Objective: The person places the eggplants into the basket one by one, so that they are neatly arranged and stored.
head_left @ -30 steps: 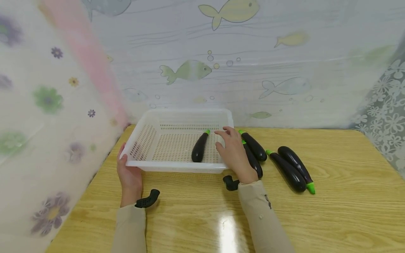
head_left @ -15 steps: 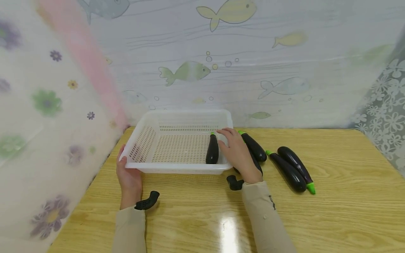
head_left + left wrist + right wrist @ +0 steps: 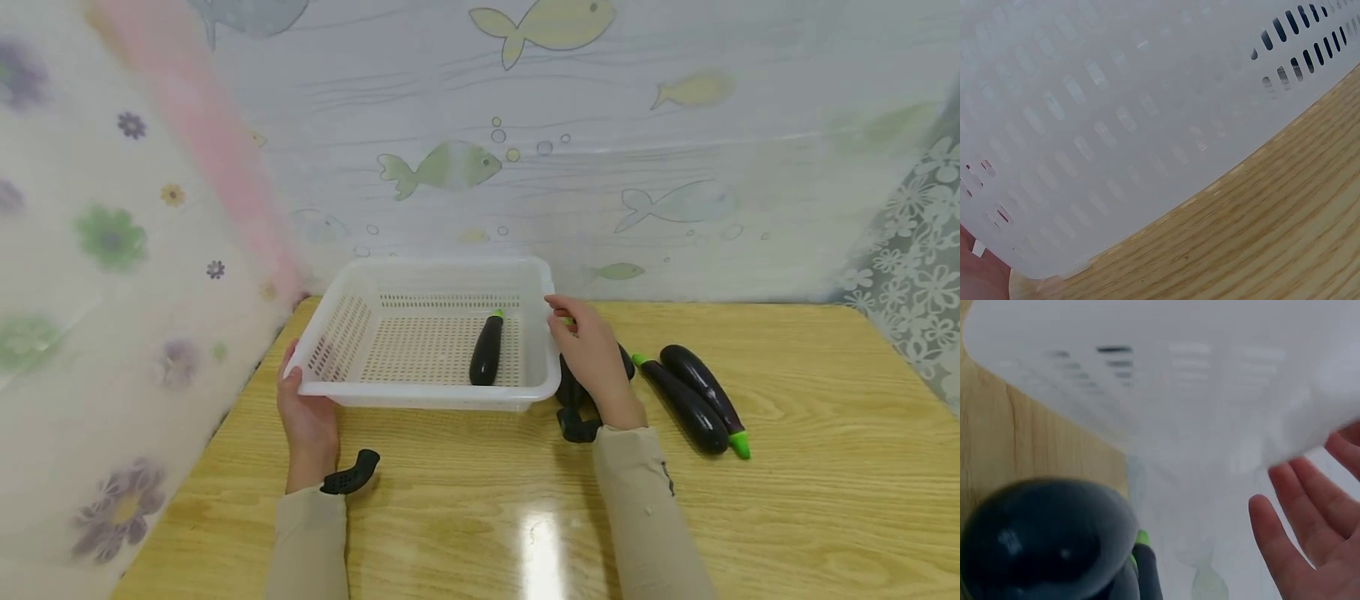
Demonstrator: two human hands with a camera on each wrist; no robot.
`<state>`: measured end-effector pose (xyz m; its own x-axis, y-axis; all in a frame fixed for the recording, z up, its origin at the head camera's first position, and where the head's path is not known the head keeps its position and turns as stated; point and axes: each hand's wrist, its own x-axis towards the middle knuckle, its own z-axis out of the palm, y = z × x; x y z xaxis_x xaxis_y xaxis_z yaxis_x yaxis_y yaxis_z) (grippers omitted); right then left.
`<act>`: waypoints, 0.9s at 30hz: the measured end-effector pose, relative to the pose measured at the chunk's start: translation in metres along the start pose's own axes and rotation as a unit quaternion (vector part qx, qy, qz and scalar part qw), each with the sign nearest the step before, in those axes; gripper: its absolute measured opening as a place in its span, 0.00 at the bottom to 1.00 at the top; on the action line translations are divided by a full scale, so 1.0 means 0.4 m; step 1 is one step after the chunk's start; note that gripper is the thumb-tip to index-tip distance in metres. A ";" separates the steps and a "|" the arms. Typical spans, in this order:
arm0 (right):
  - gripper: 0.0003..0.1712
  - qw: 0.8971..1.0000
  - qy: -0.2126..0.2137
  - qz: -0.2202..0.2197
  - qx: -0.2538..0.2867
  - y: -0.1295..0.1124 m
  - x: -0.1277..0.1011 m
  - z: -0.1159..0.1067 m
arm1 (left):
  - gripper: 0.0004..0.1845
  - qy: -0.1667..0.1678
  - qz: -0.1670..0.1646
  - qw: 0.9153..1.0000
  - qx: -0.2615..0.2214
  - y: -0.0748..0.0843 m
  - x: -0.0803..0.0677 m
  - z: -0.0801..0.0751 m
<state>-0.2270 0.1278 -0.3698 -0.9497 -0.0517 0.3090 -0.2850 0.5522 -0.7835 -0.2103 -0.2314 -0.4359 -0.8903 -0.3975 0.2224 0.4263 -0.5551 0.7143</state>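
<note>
A white slotted plastic basket (image 3: 420, 398) has one dark eggplant (image 3: 487, 350) with a green stem lying in its right half. My left hand (image 3: 306, 417) grips the basket's left front corner, thumb over the rim and fingers underneath. In the left wrist view the slotted wall (image 3: 1116, 137) fills most of the picture, with a bit of the hand at lower left. My right hand (image 3: 596, 354) is at the right rim with its fingers loosely extended and holding nothing. In the right wrist view its fingertips (image 3: 1285, 478) come close to the rim; contact cannot be told.
Two eggplants (image 3: 693, 404) lie side by side on the wooden table (image 3: 825, 400) at right. More eggplants sit under and behind my right hand, partly hidden; one large dark eggplant (image 3: 1054, 537) shows in the right wrist view. A patterned curtain (image 3: 675, 150) stands behind the table.
My right hand has moved right, out from over the basket to its right rim. The eggplant in the basket shifted right, then slightly back left. My left hand keeps its hold.
</note>
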 end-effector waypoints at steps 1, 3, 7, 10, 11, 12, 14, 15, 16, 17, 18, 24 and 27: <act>0.20 1.000 0.003 0.004 0.001 0.004 0.000 -0.004 | 0.25 0.001 0.001 1.000 -0.002 0.000 0.000 0.000; 0.20 1.000 0.008 0.011 0.007 0.010 0.000 -0.010 | 0.25 0.004 0.005 1.000 -0.001 0.000 0.000 -0.001; 0.19 0.999 0.030 0.034 0.025 0.028 -0.001 -0.028 | 0.25 0.004 0.001 1.000 0.003 0.001 -0.003 0.001; 0.20 0.996 0.049 0.062 0.034 0.042 -0.003 -0.046 | 0.25 0.002 -0.005 1.000 0.003 0.002 -0.004 0.004; 0.20 0.995 0.056 0.074 0.036 0.048 -0.004 -0.051 | 0.25 0.002 -0.006 1.000 0.003 0.002 -0.004 0.005; 0.20 0.994 0.062 0.085 0.035 0.054 -0.005 -0.056 | 0.25 -0.001 -0.004 1.000 0.007 0.003 -0.004 0.006; 0.21 0.991 0.070 0.108 0.032 0.065 -0.006 -0.064 | 0.25 0.000 -0.007 1.000 0.003 0.004 -0.004 0.007; 0.21 0.990 0.073 0.119 0.030 0.069 -0.008 -0.068 | 0.25 0.001 -0.008 1.000 0.001 0.004 -0.003 0.006; 0.22 0.988 0.074 0.130 0.028 0.073 -0.009 -0.072 | 0.25 0.003 -0.008 1.000 -0.001 0.004 -0.002 0.005; 0.22 0.987 0.075 0.140 0.025 0.077 -0.011 -0.076 | 0.25 0.006 -0.010 1.000 -0.004 0.003 -0.001 0.004; 0.23 0.986 0.072 0.148 0.021 0.080 -0.012 -0.079 | 0.25 0.009 -0.013 1.000 -0.004 0.002 0.002 0.000; 0.28 0.987 -0.010 0.156 -0.024 0.097 -0.015 -0.095 | 0.24 0.018 -0.026 0.999 -0.012 -0.004 0.008 -0.012; 0.33 0.985 -0.072 0.145 -0.058 0.110 -0.008 -0.090 | 0.24 0.016 -0.023 1.000 -0.014 0.001 0.003 -0.001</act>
<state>-0.2318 0.1825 -0.3859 -1.0000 0.0087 -0.0045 0.0091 0.6527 -0.7575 -0.2111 -0.2325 -0.4358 -0.9041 -0.3930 0.1679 0.3890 -0.5941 0.7041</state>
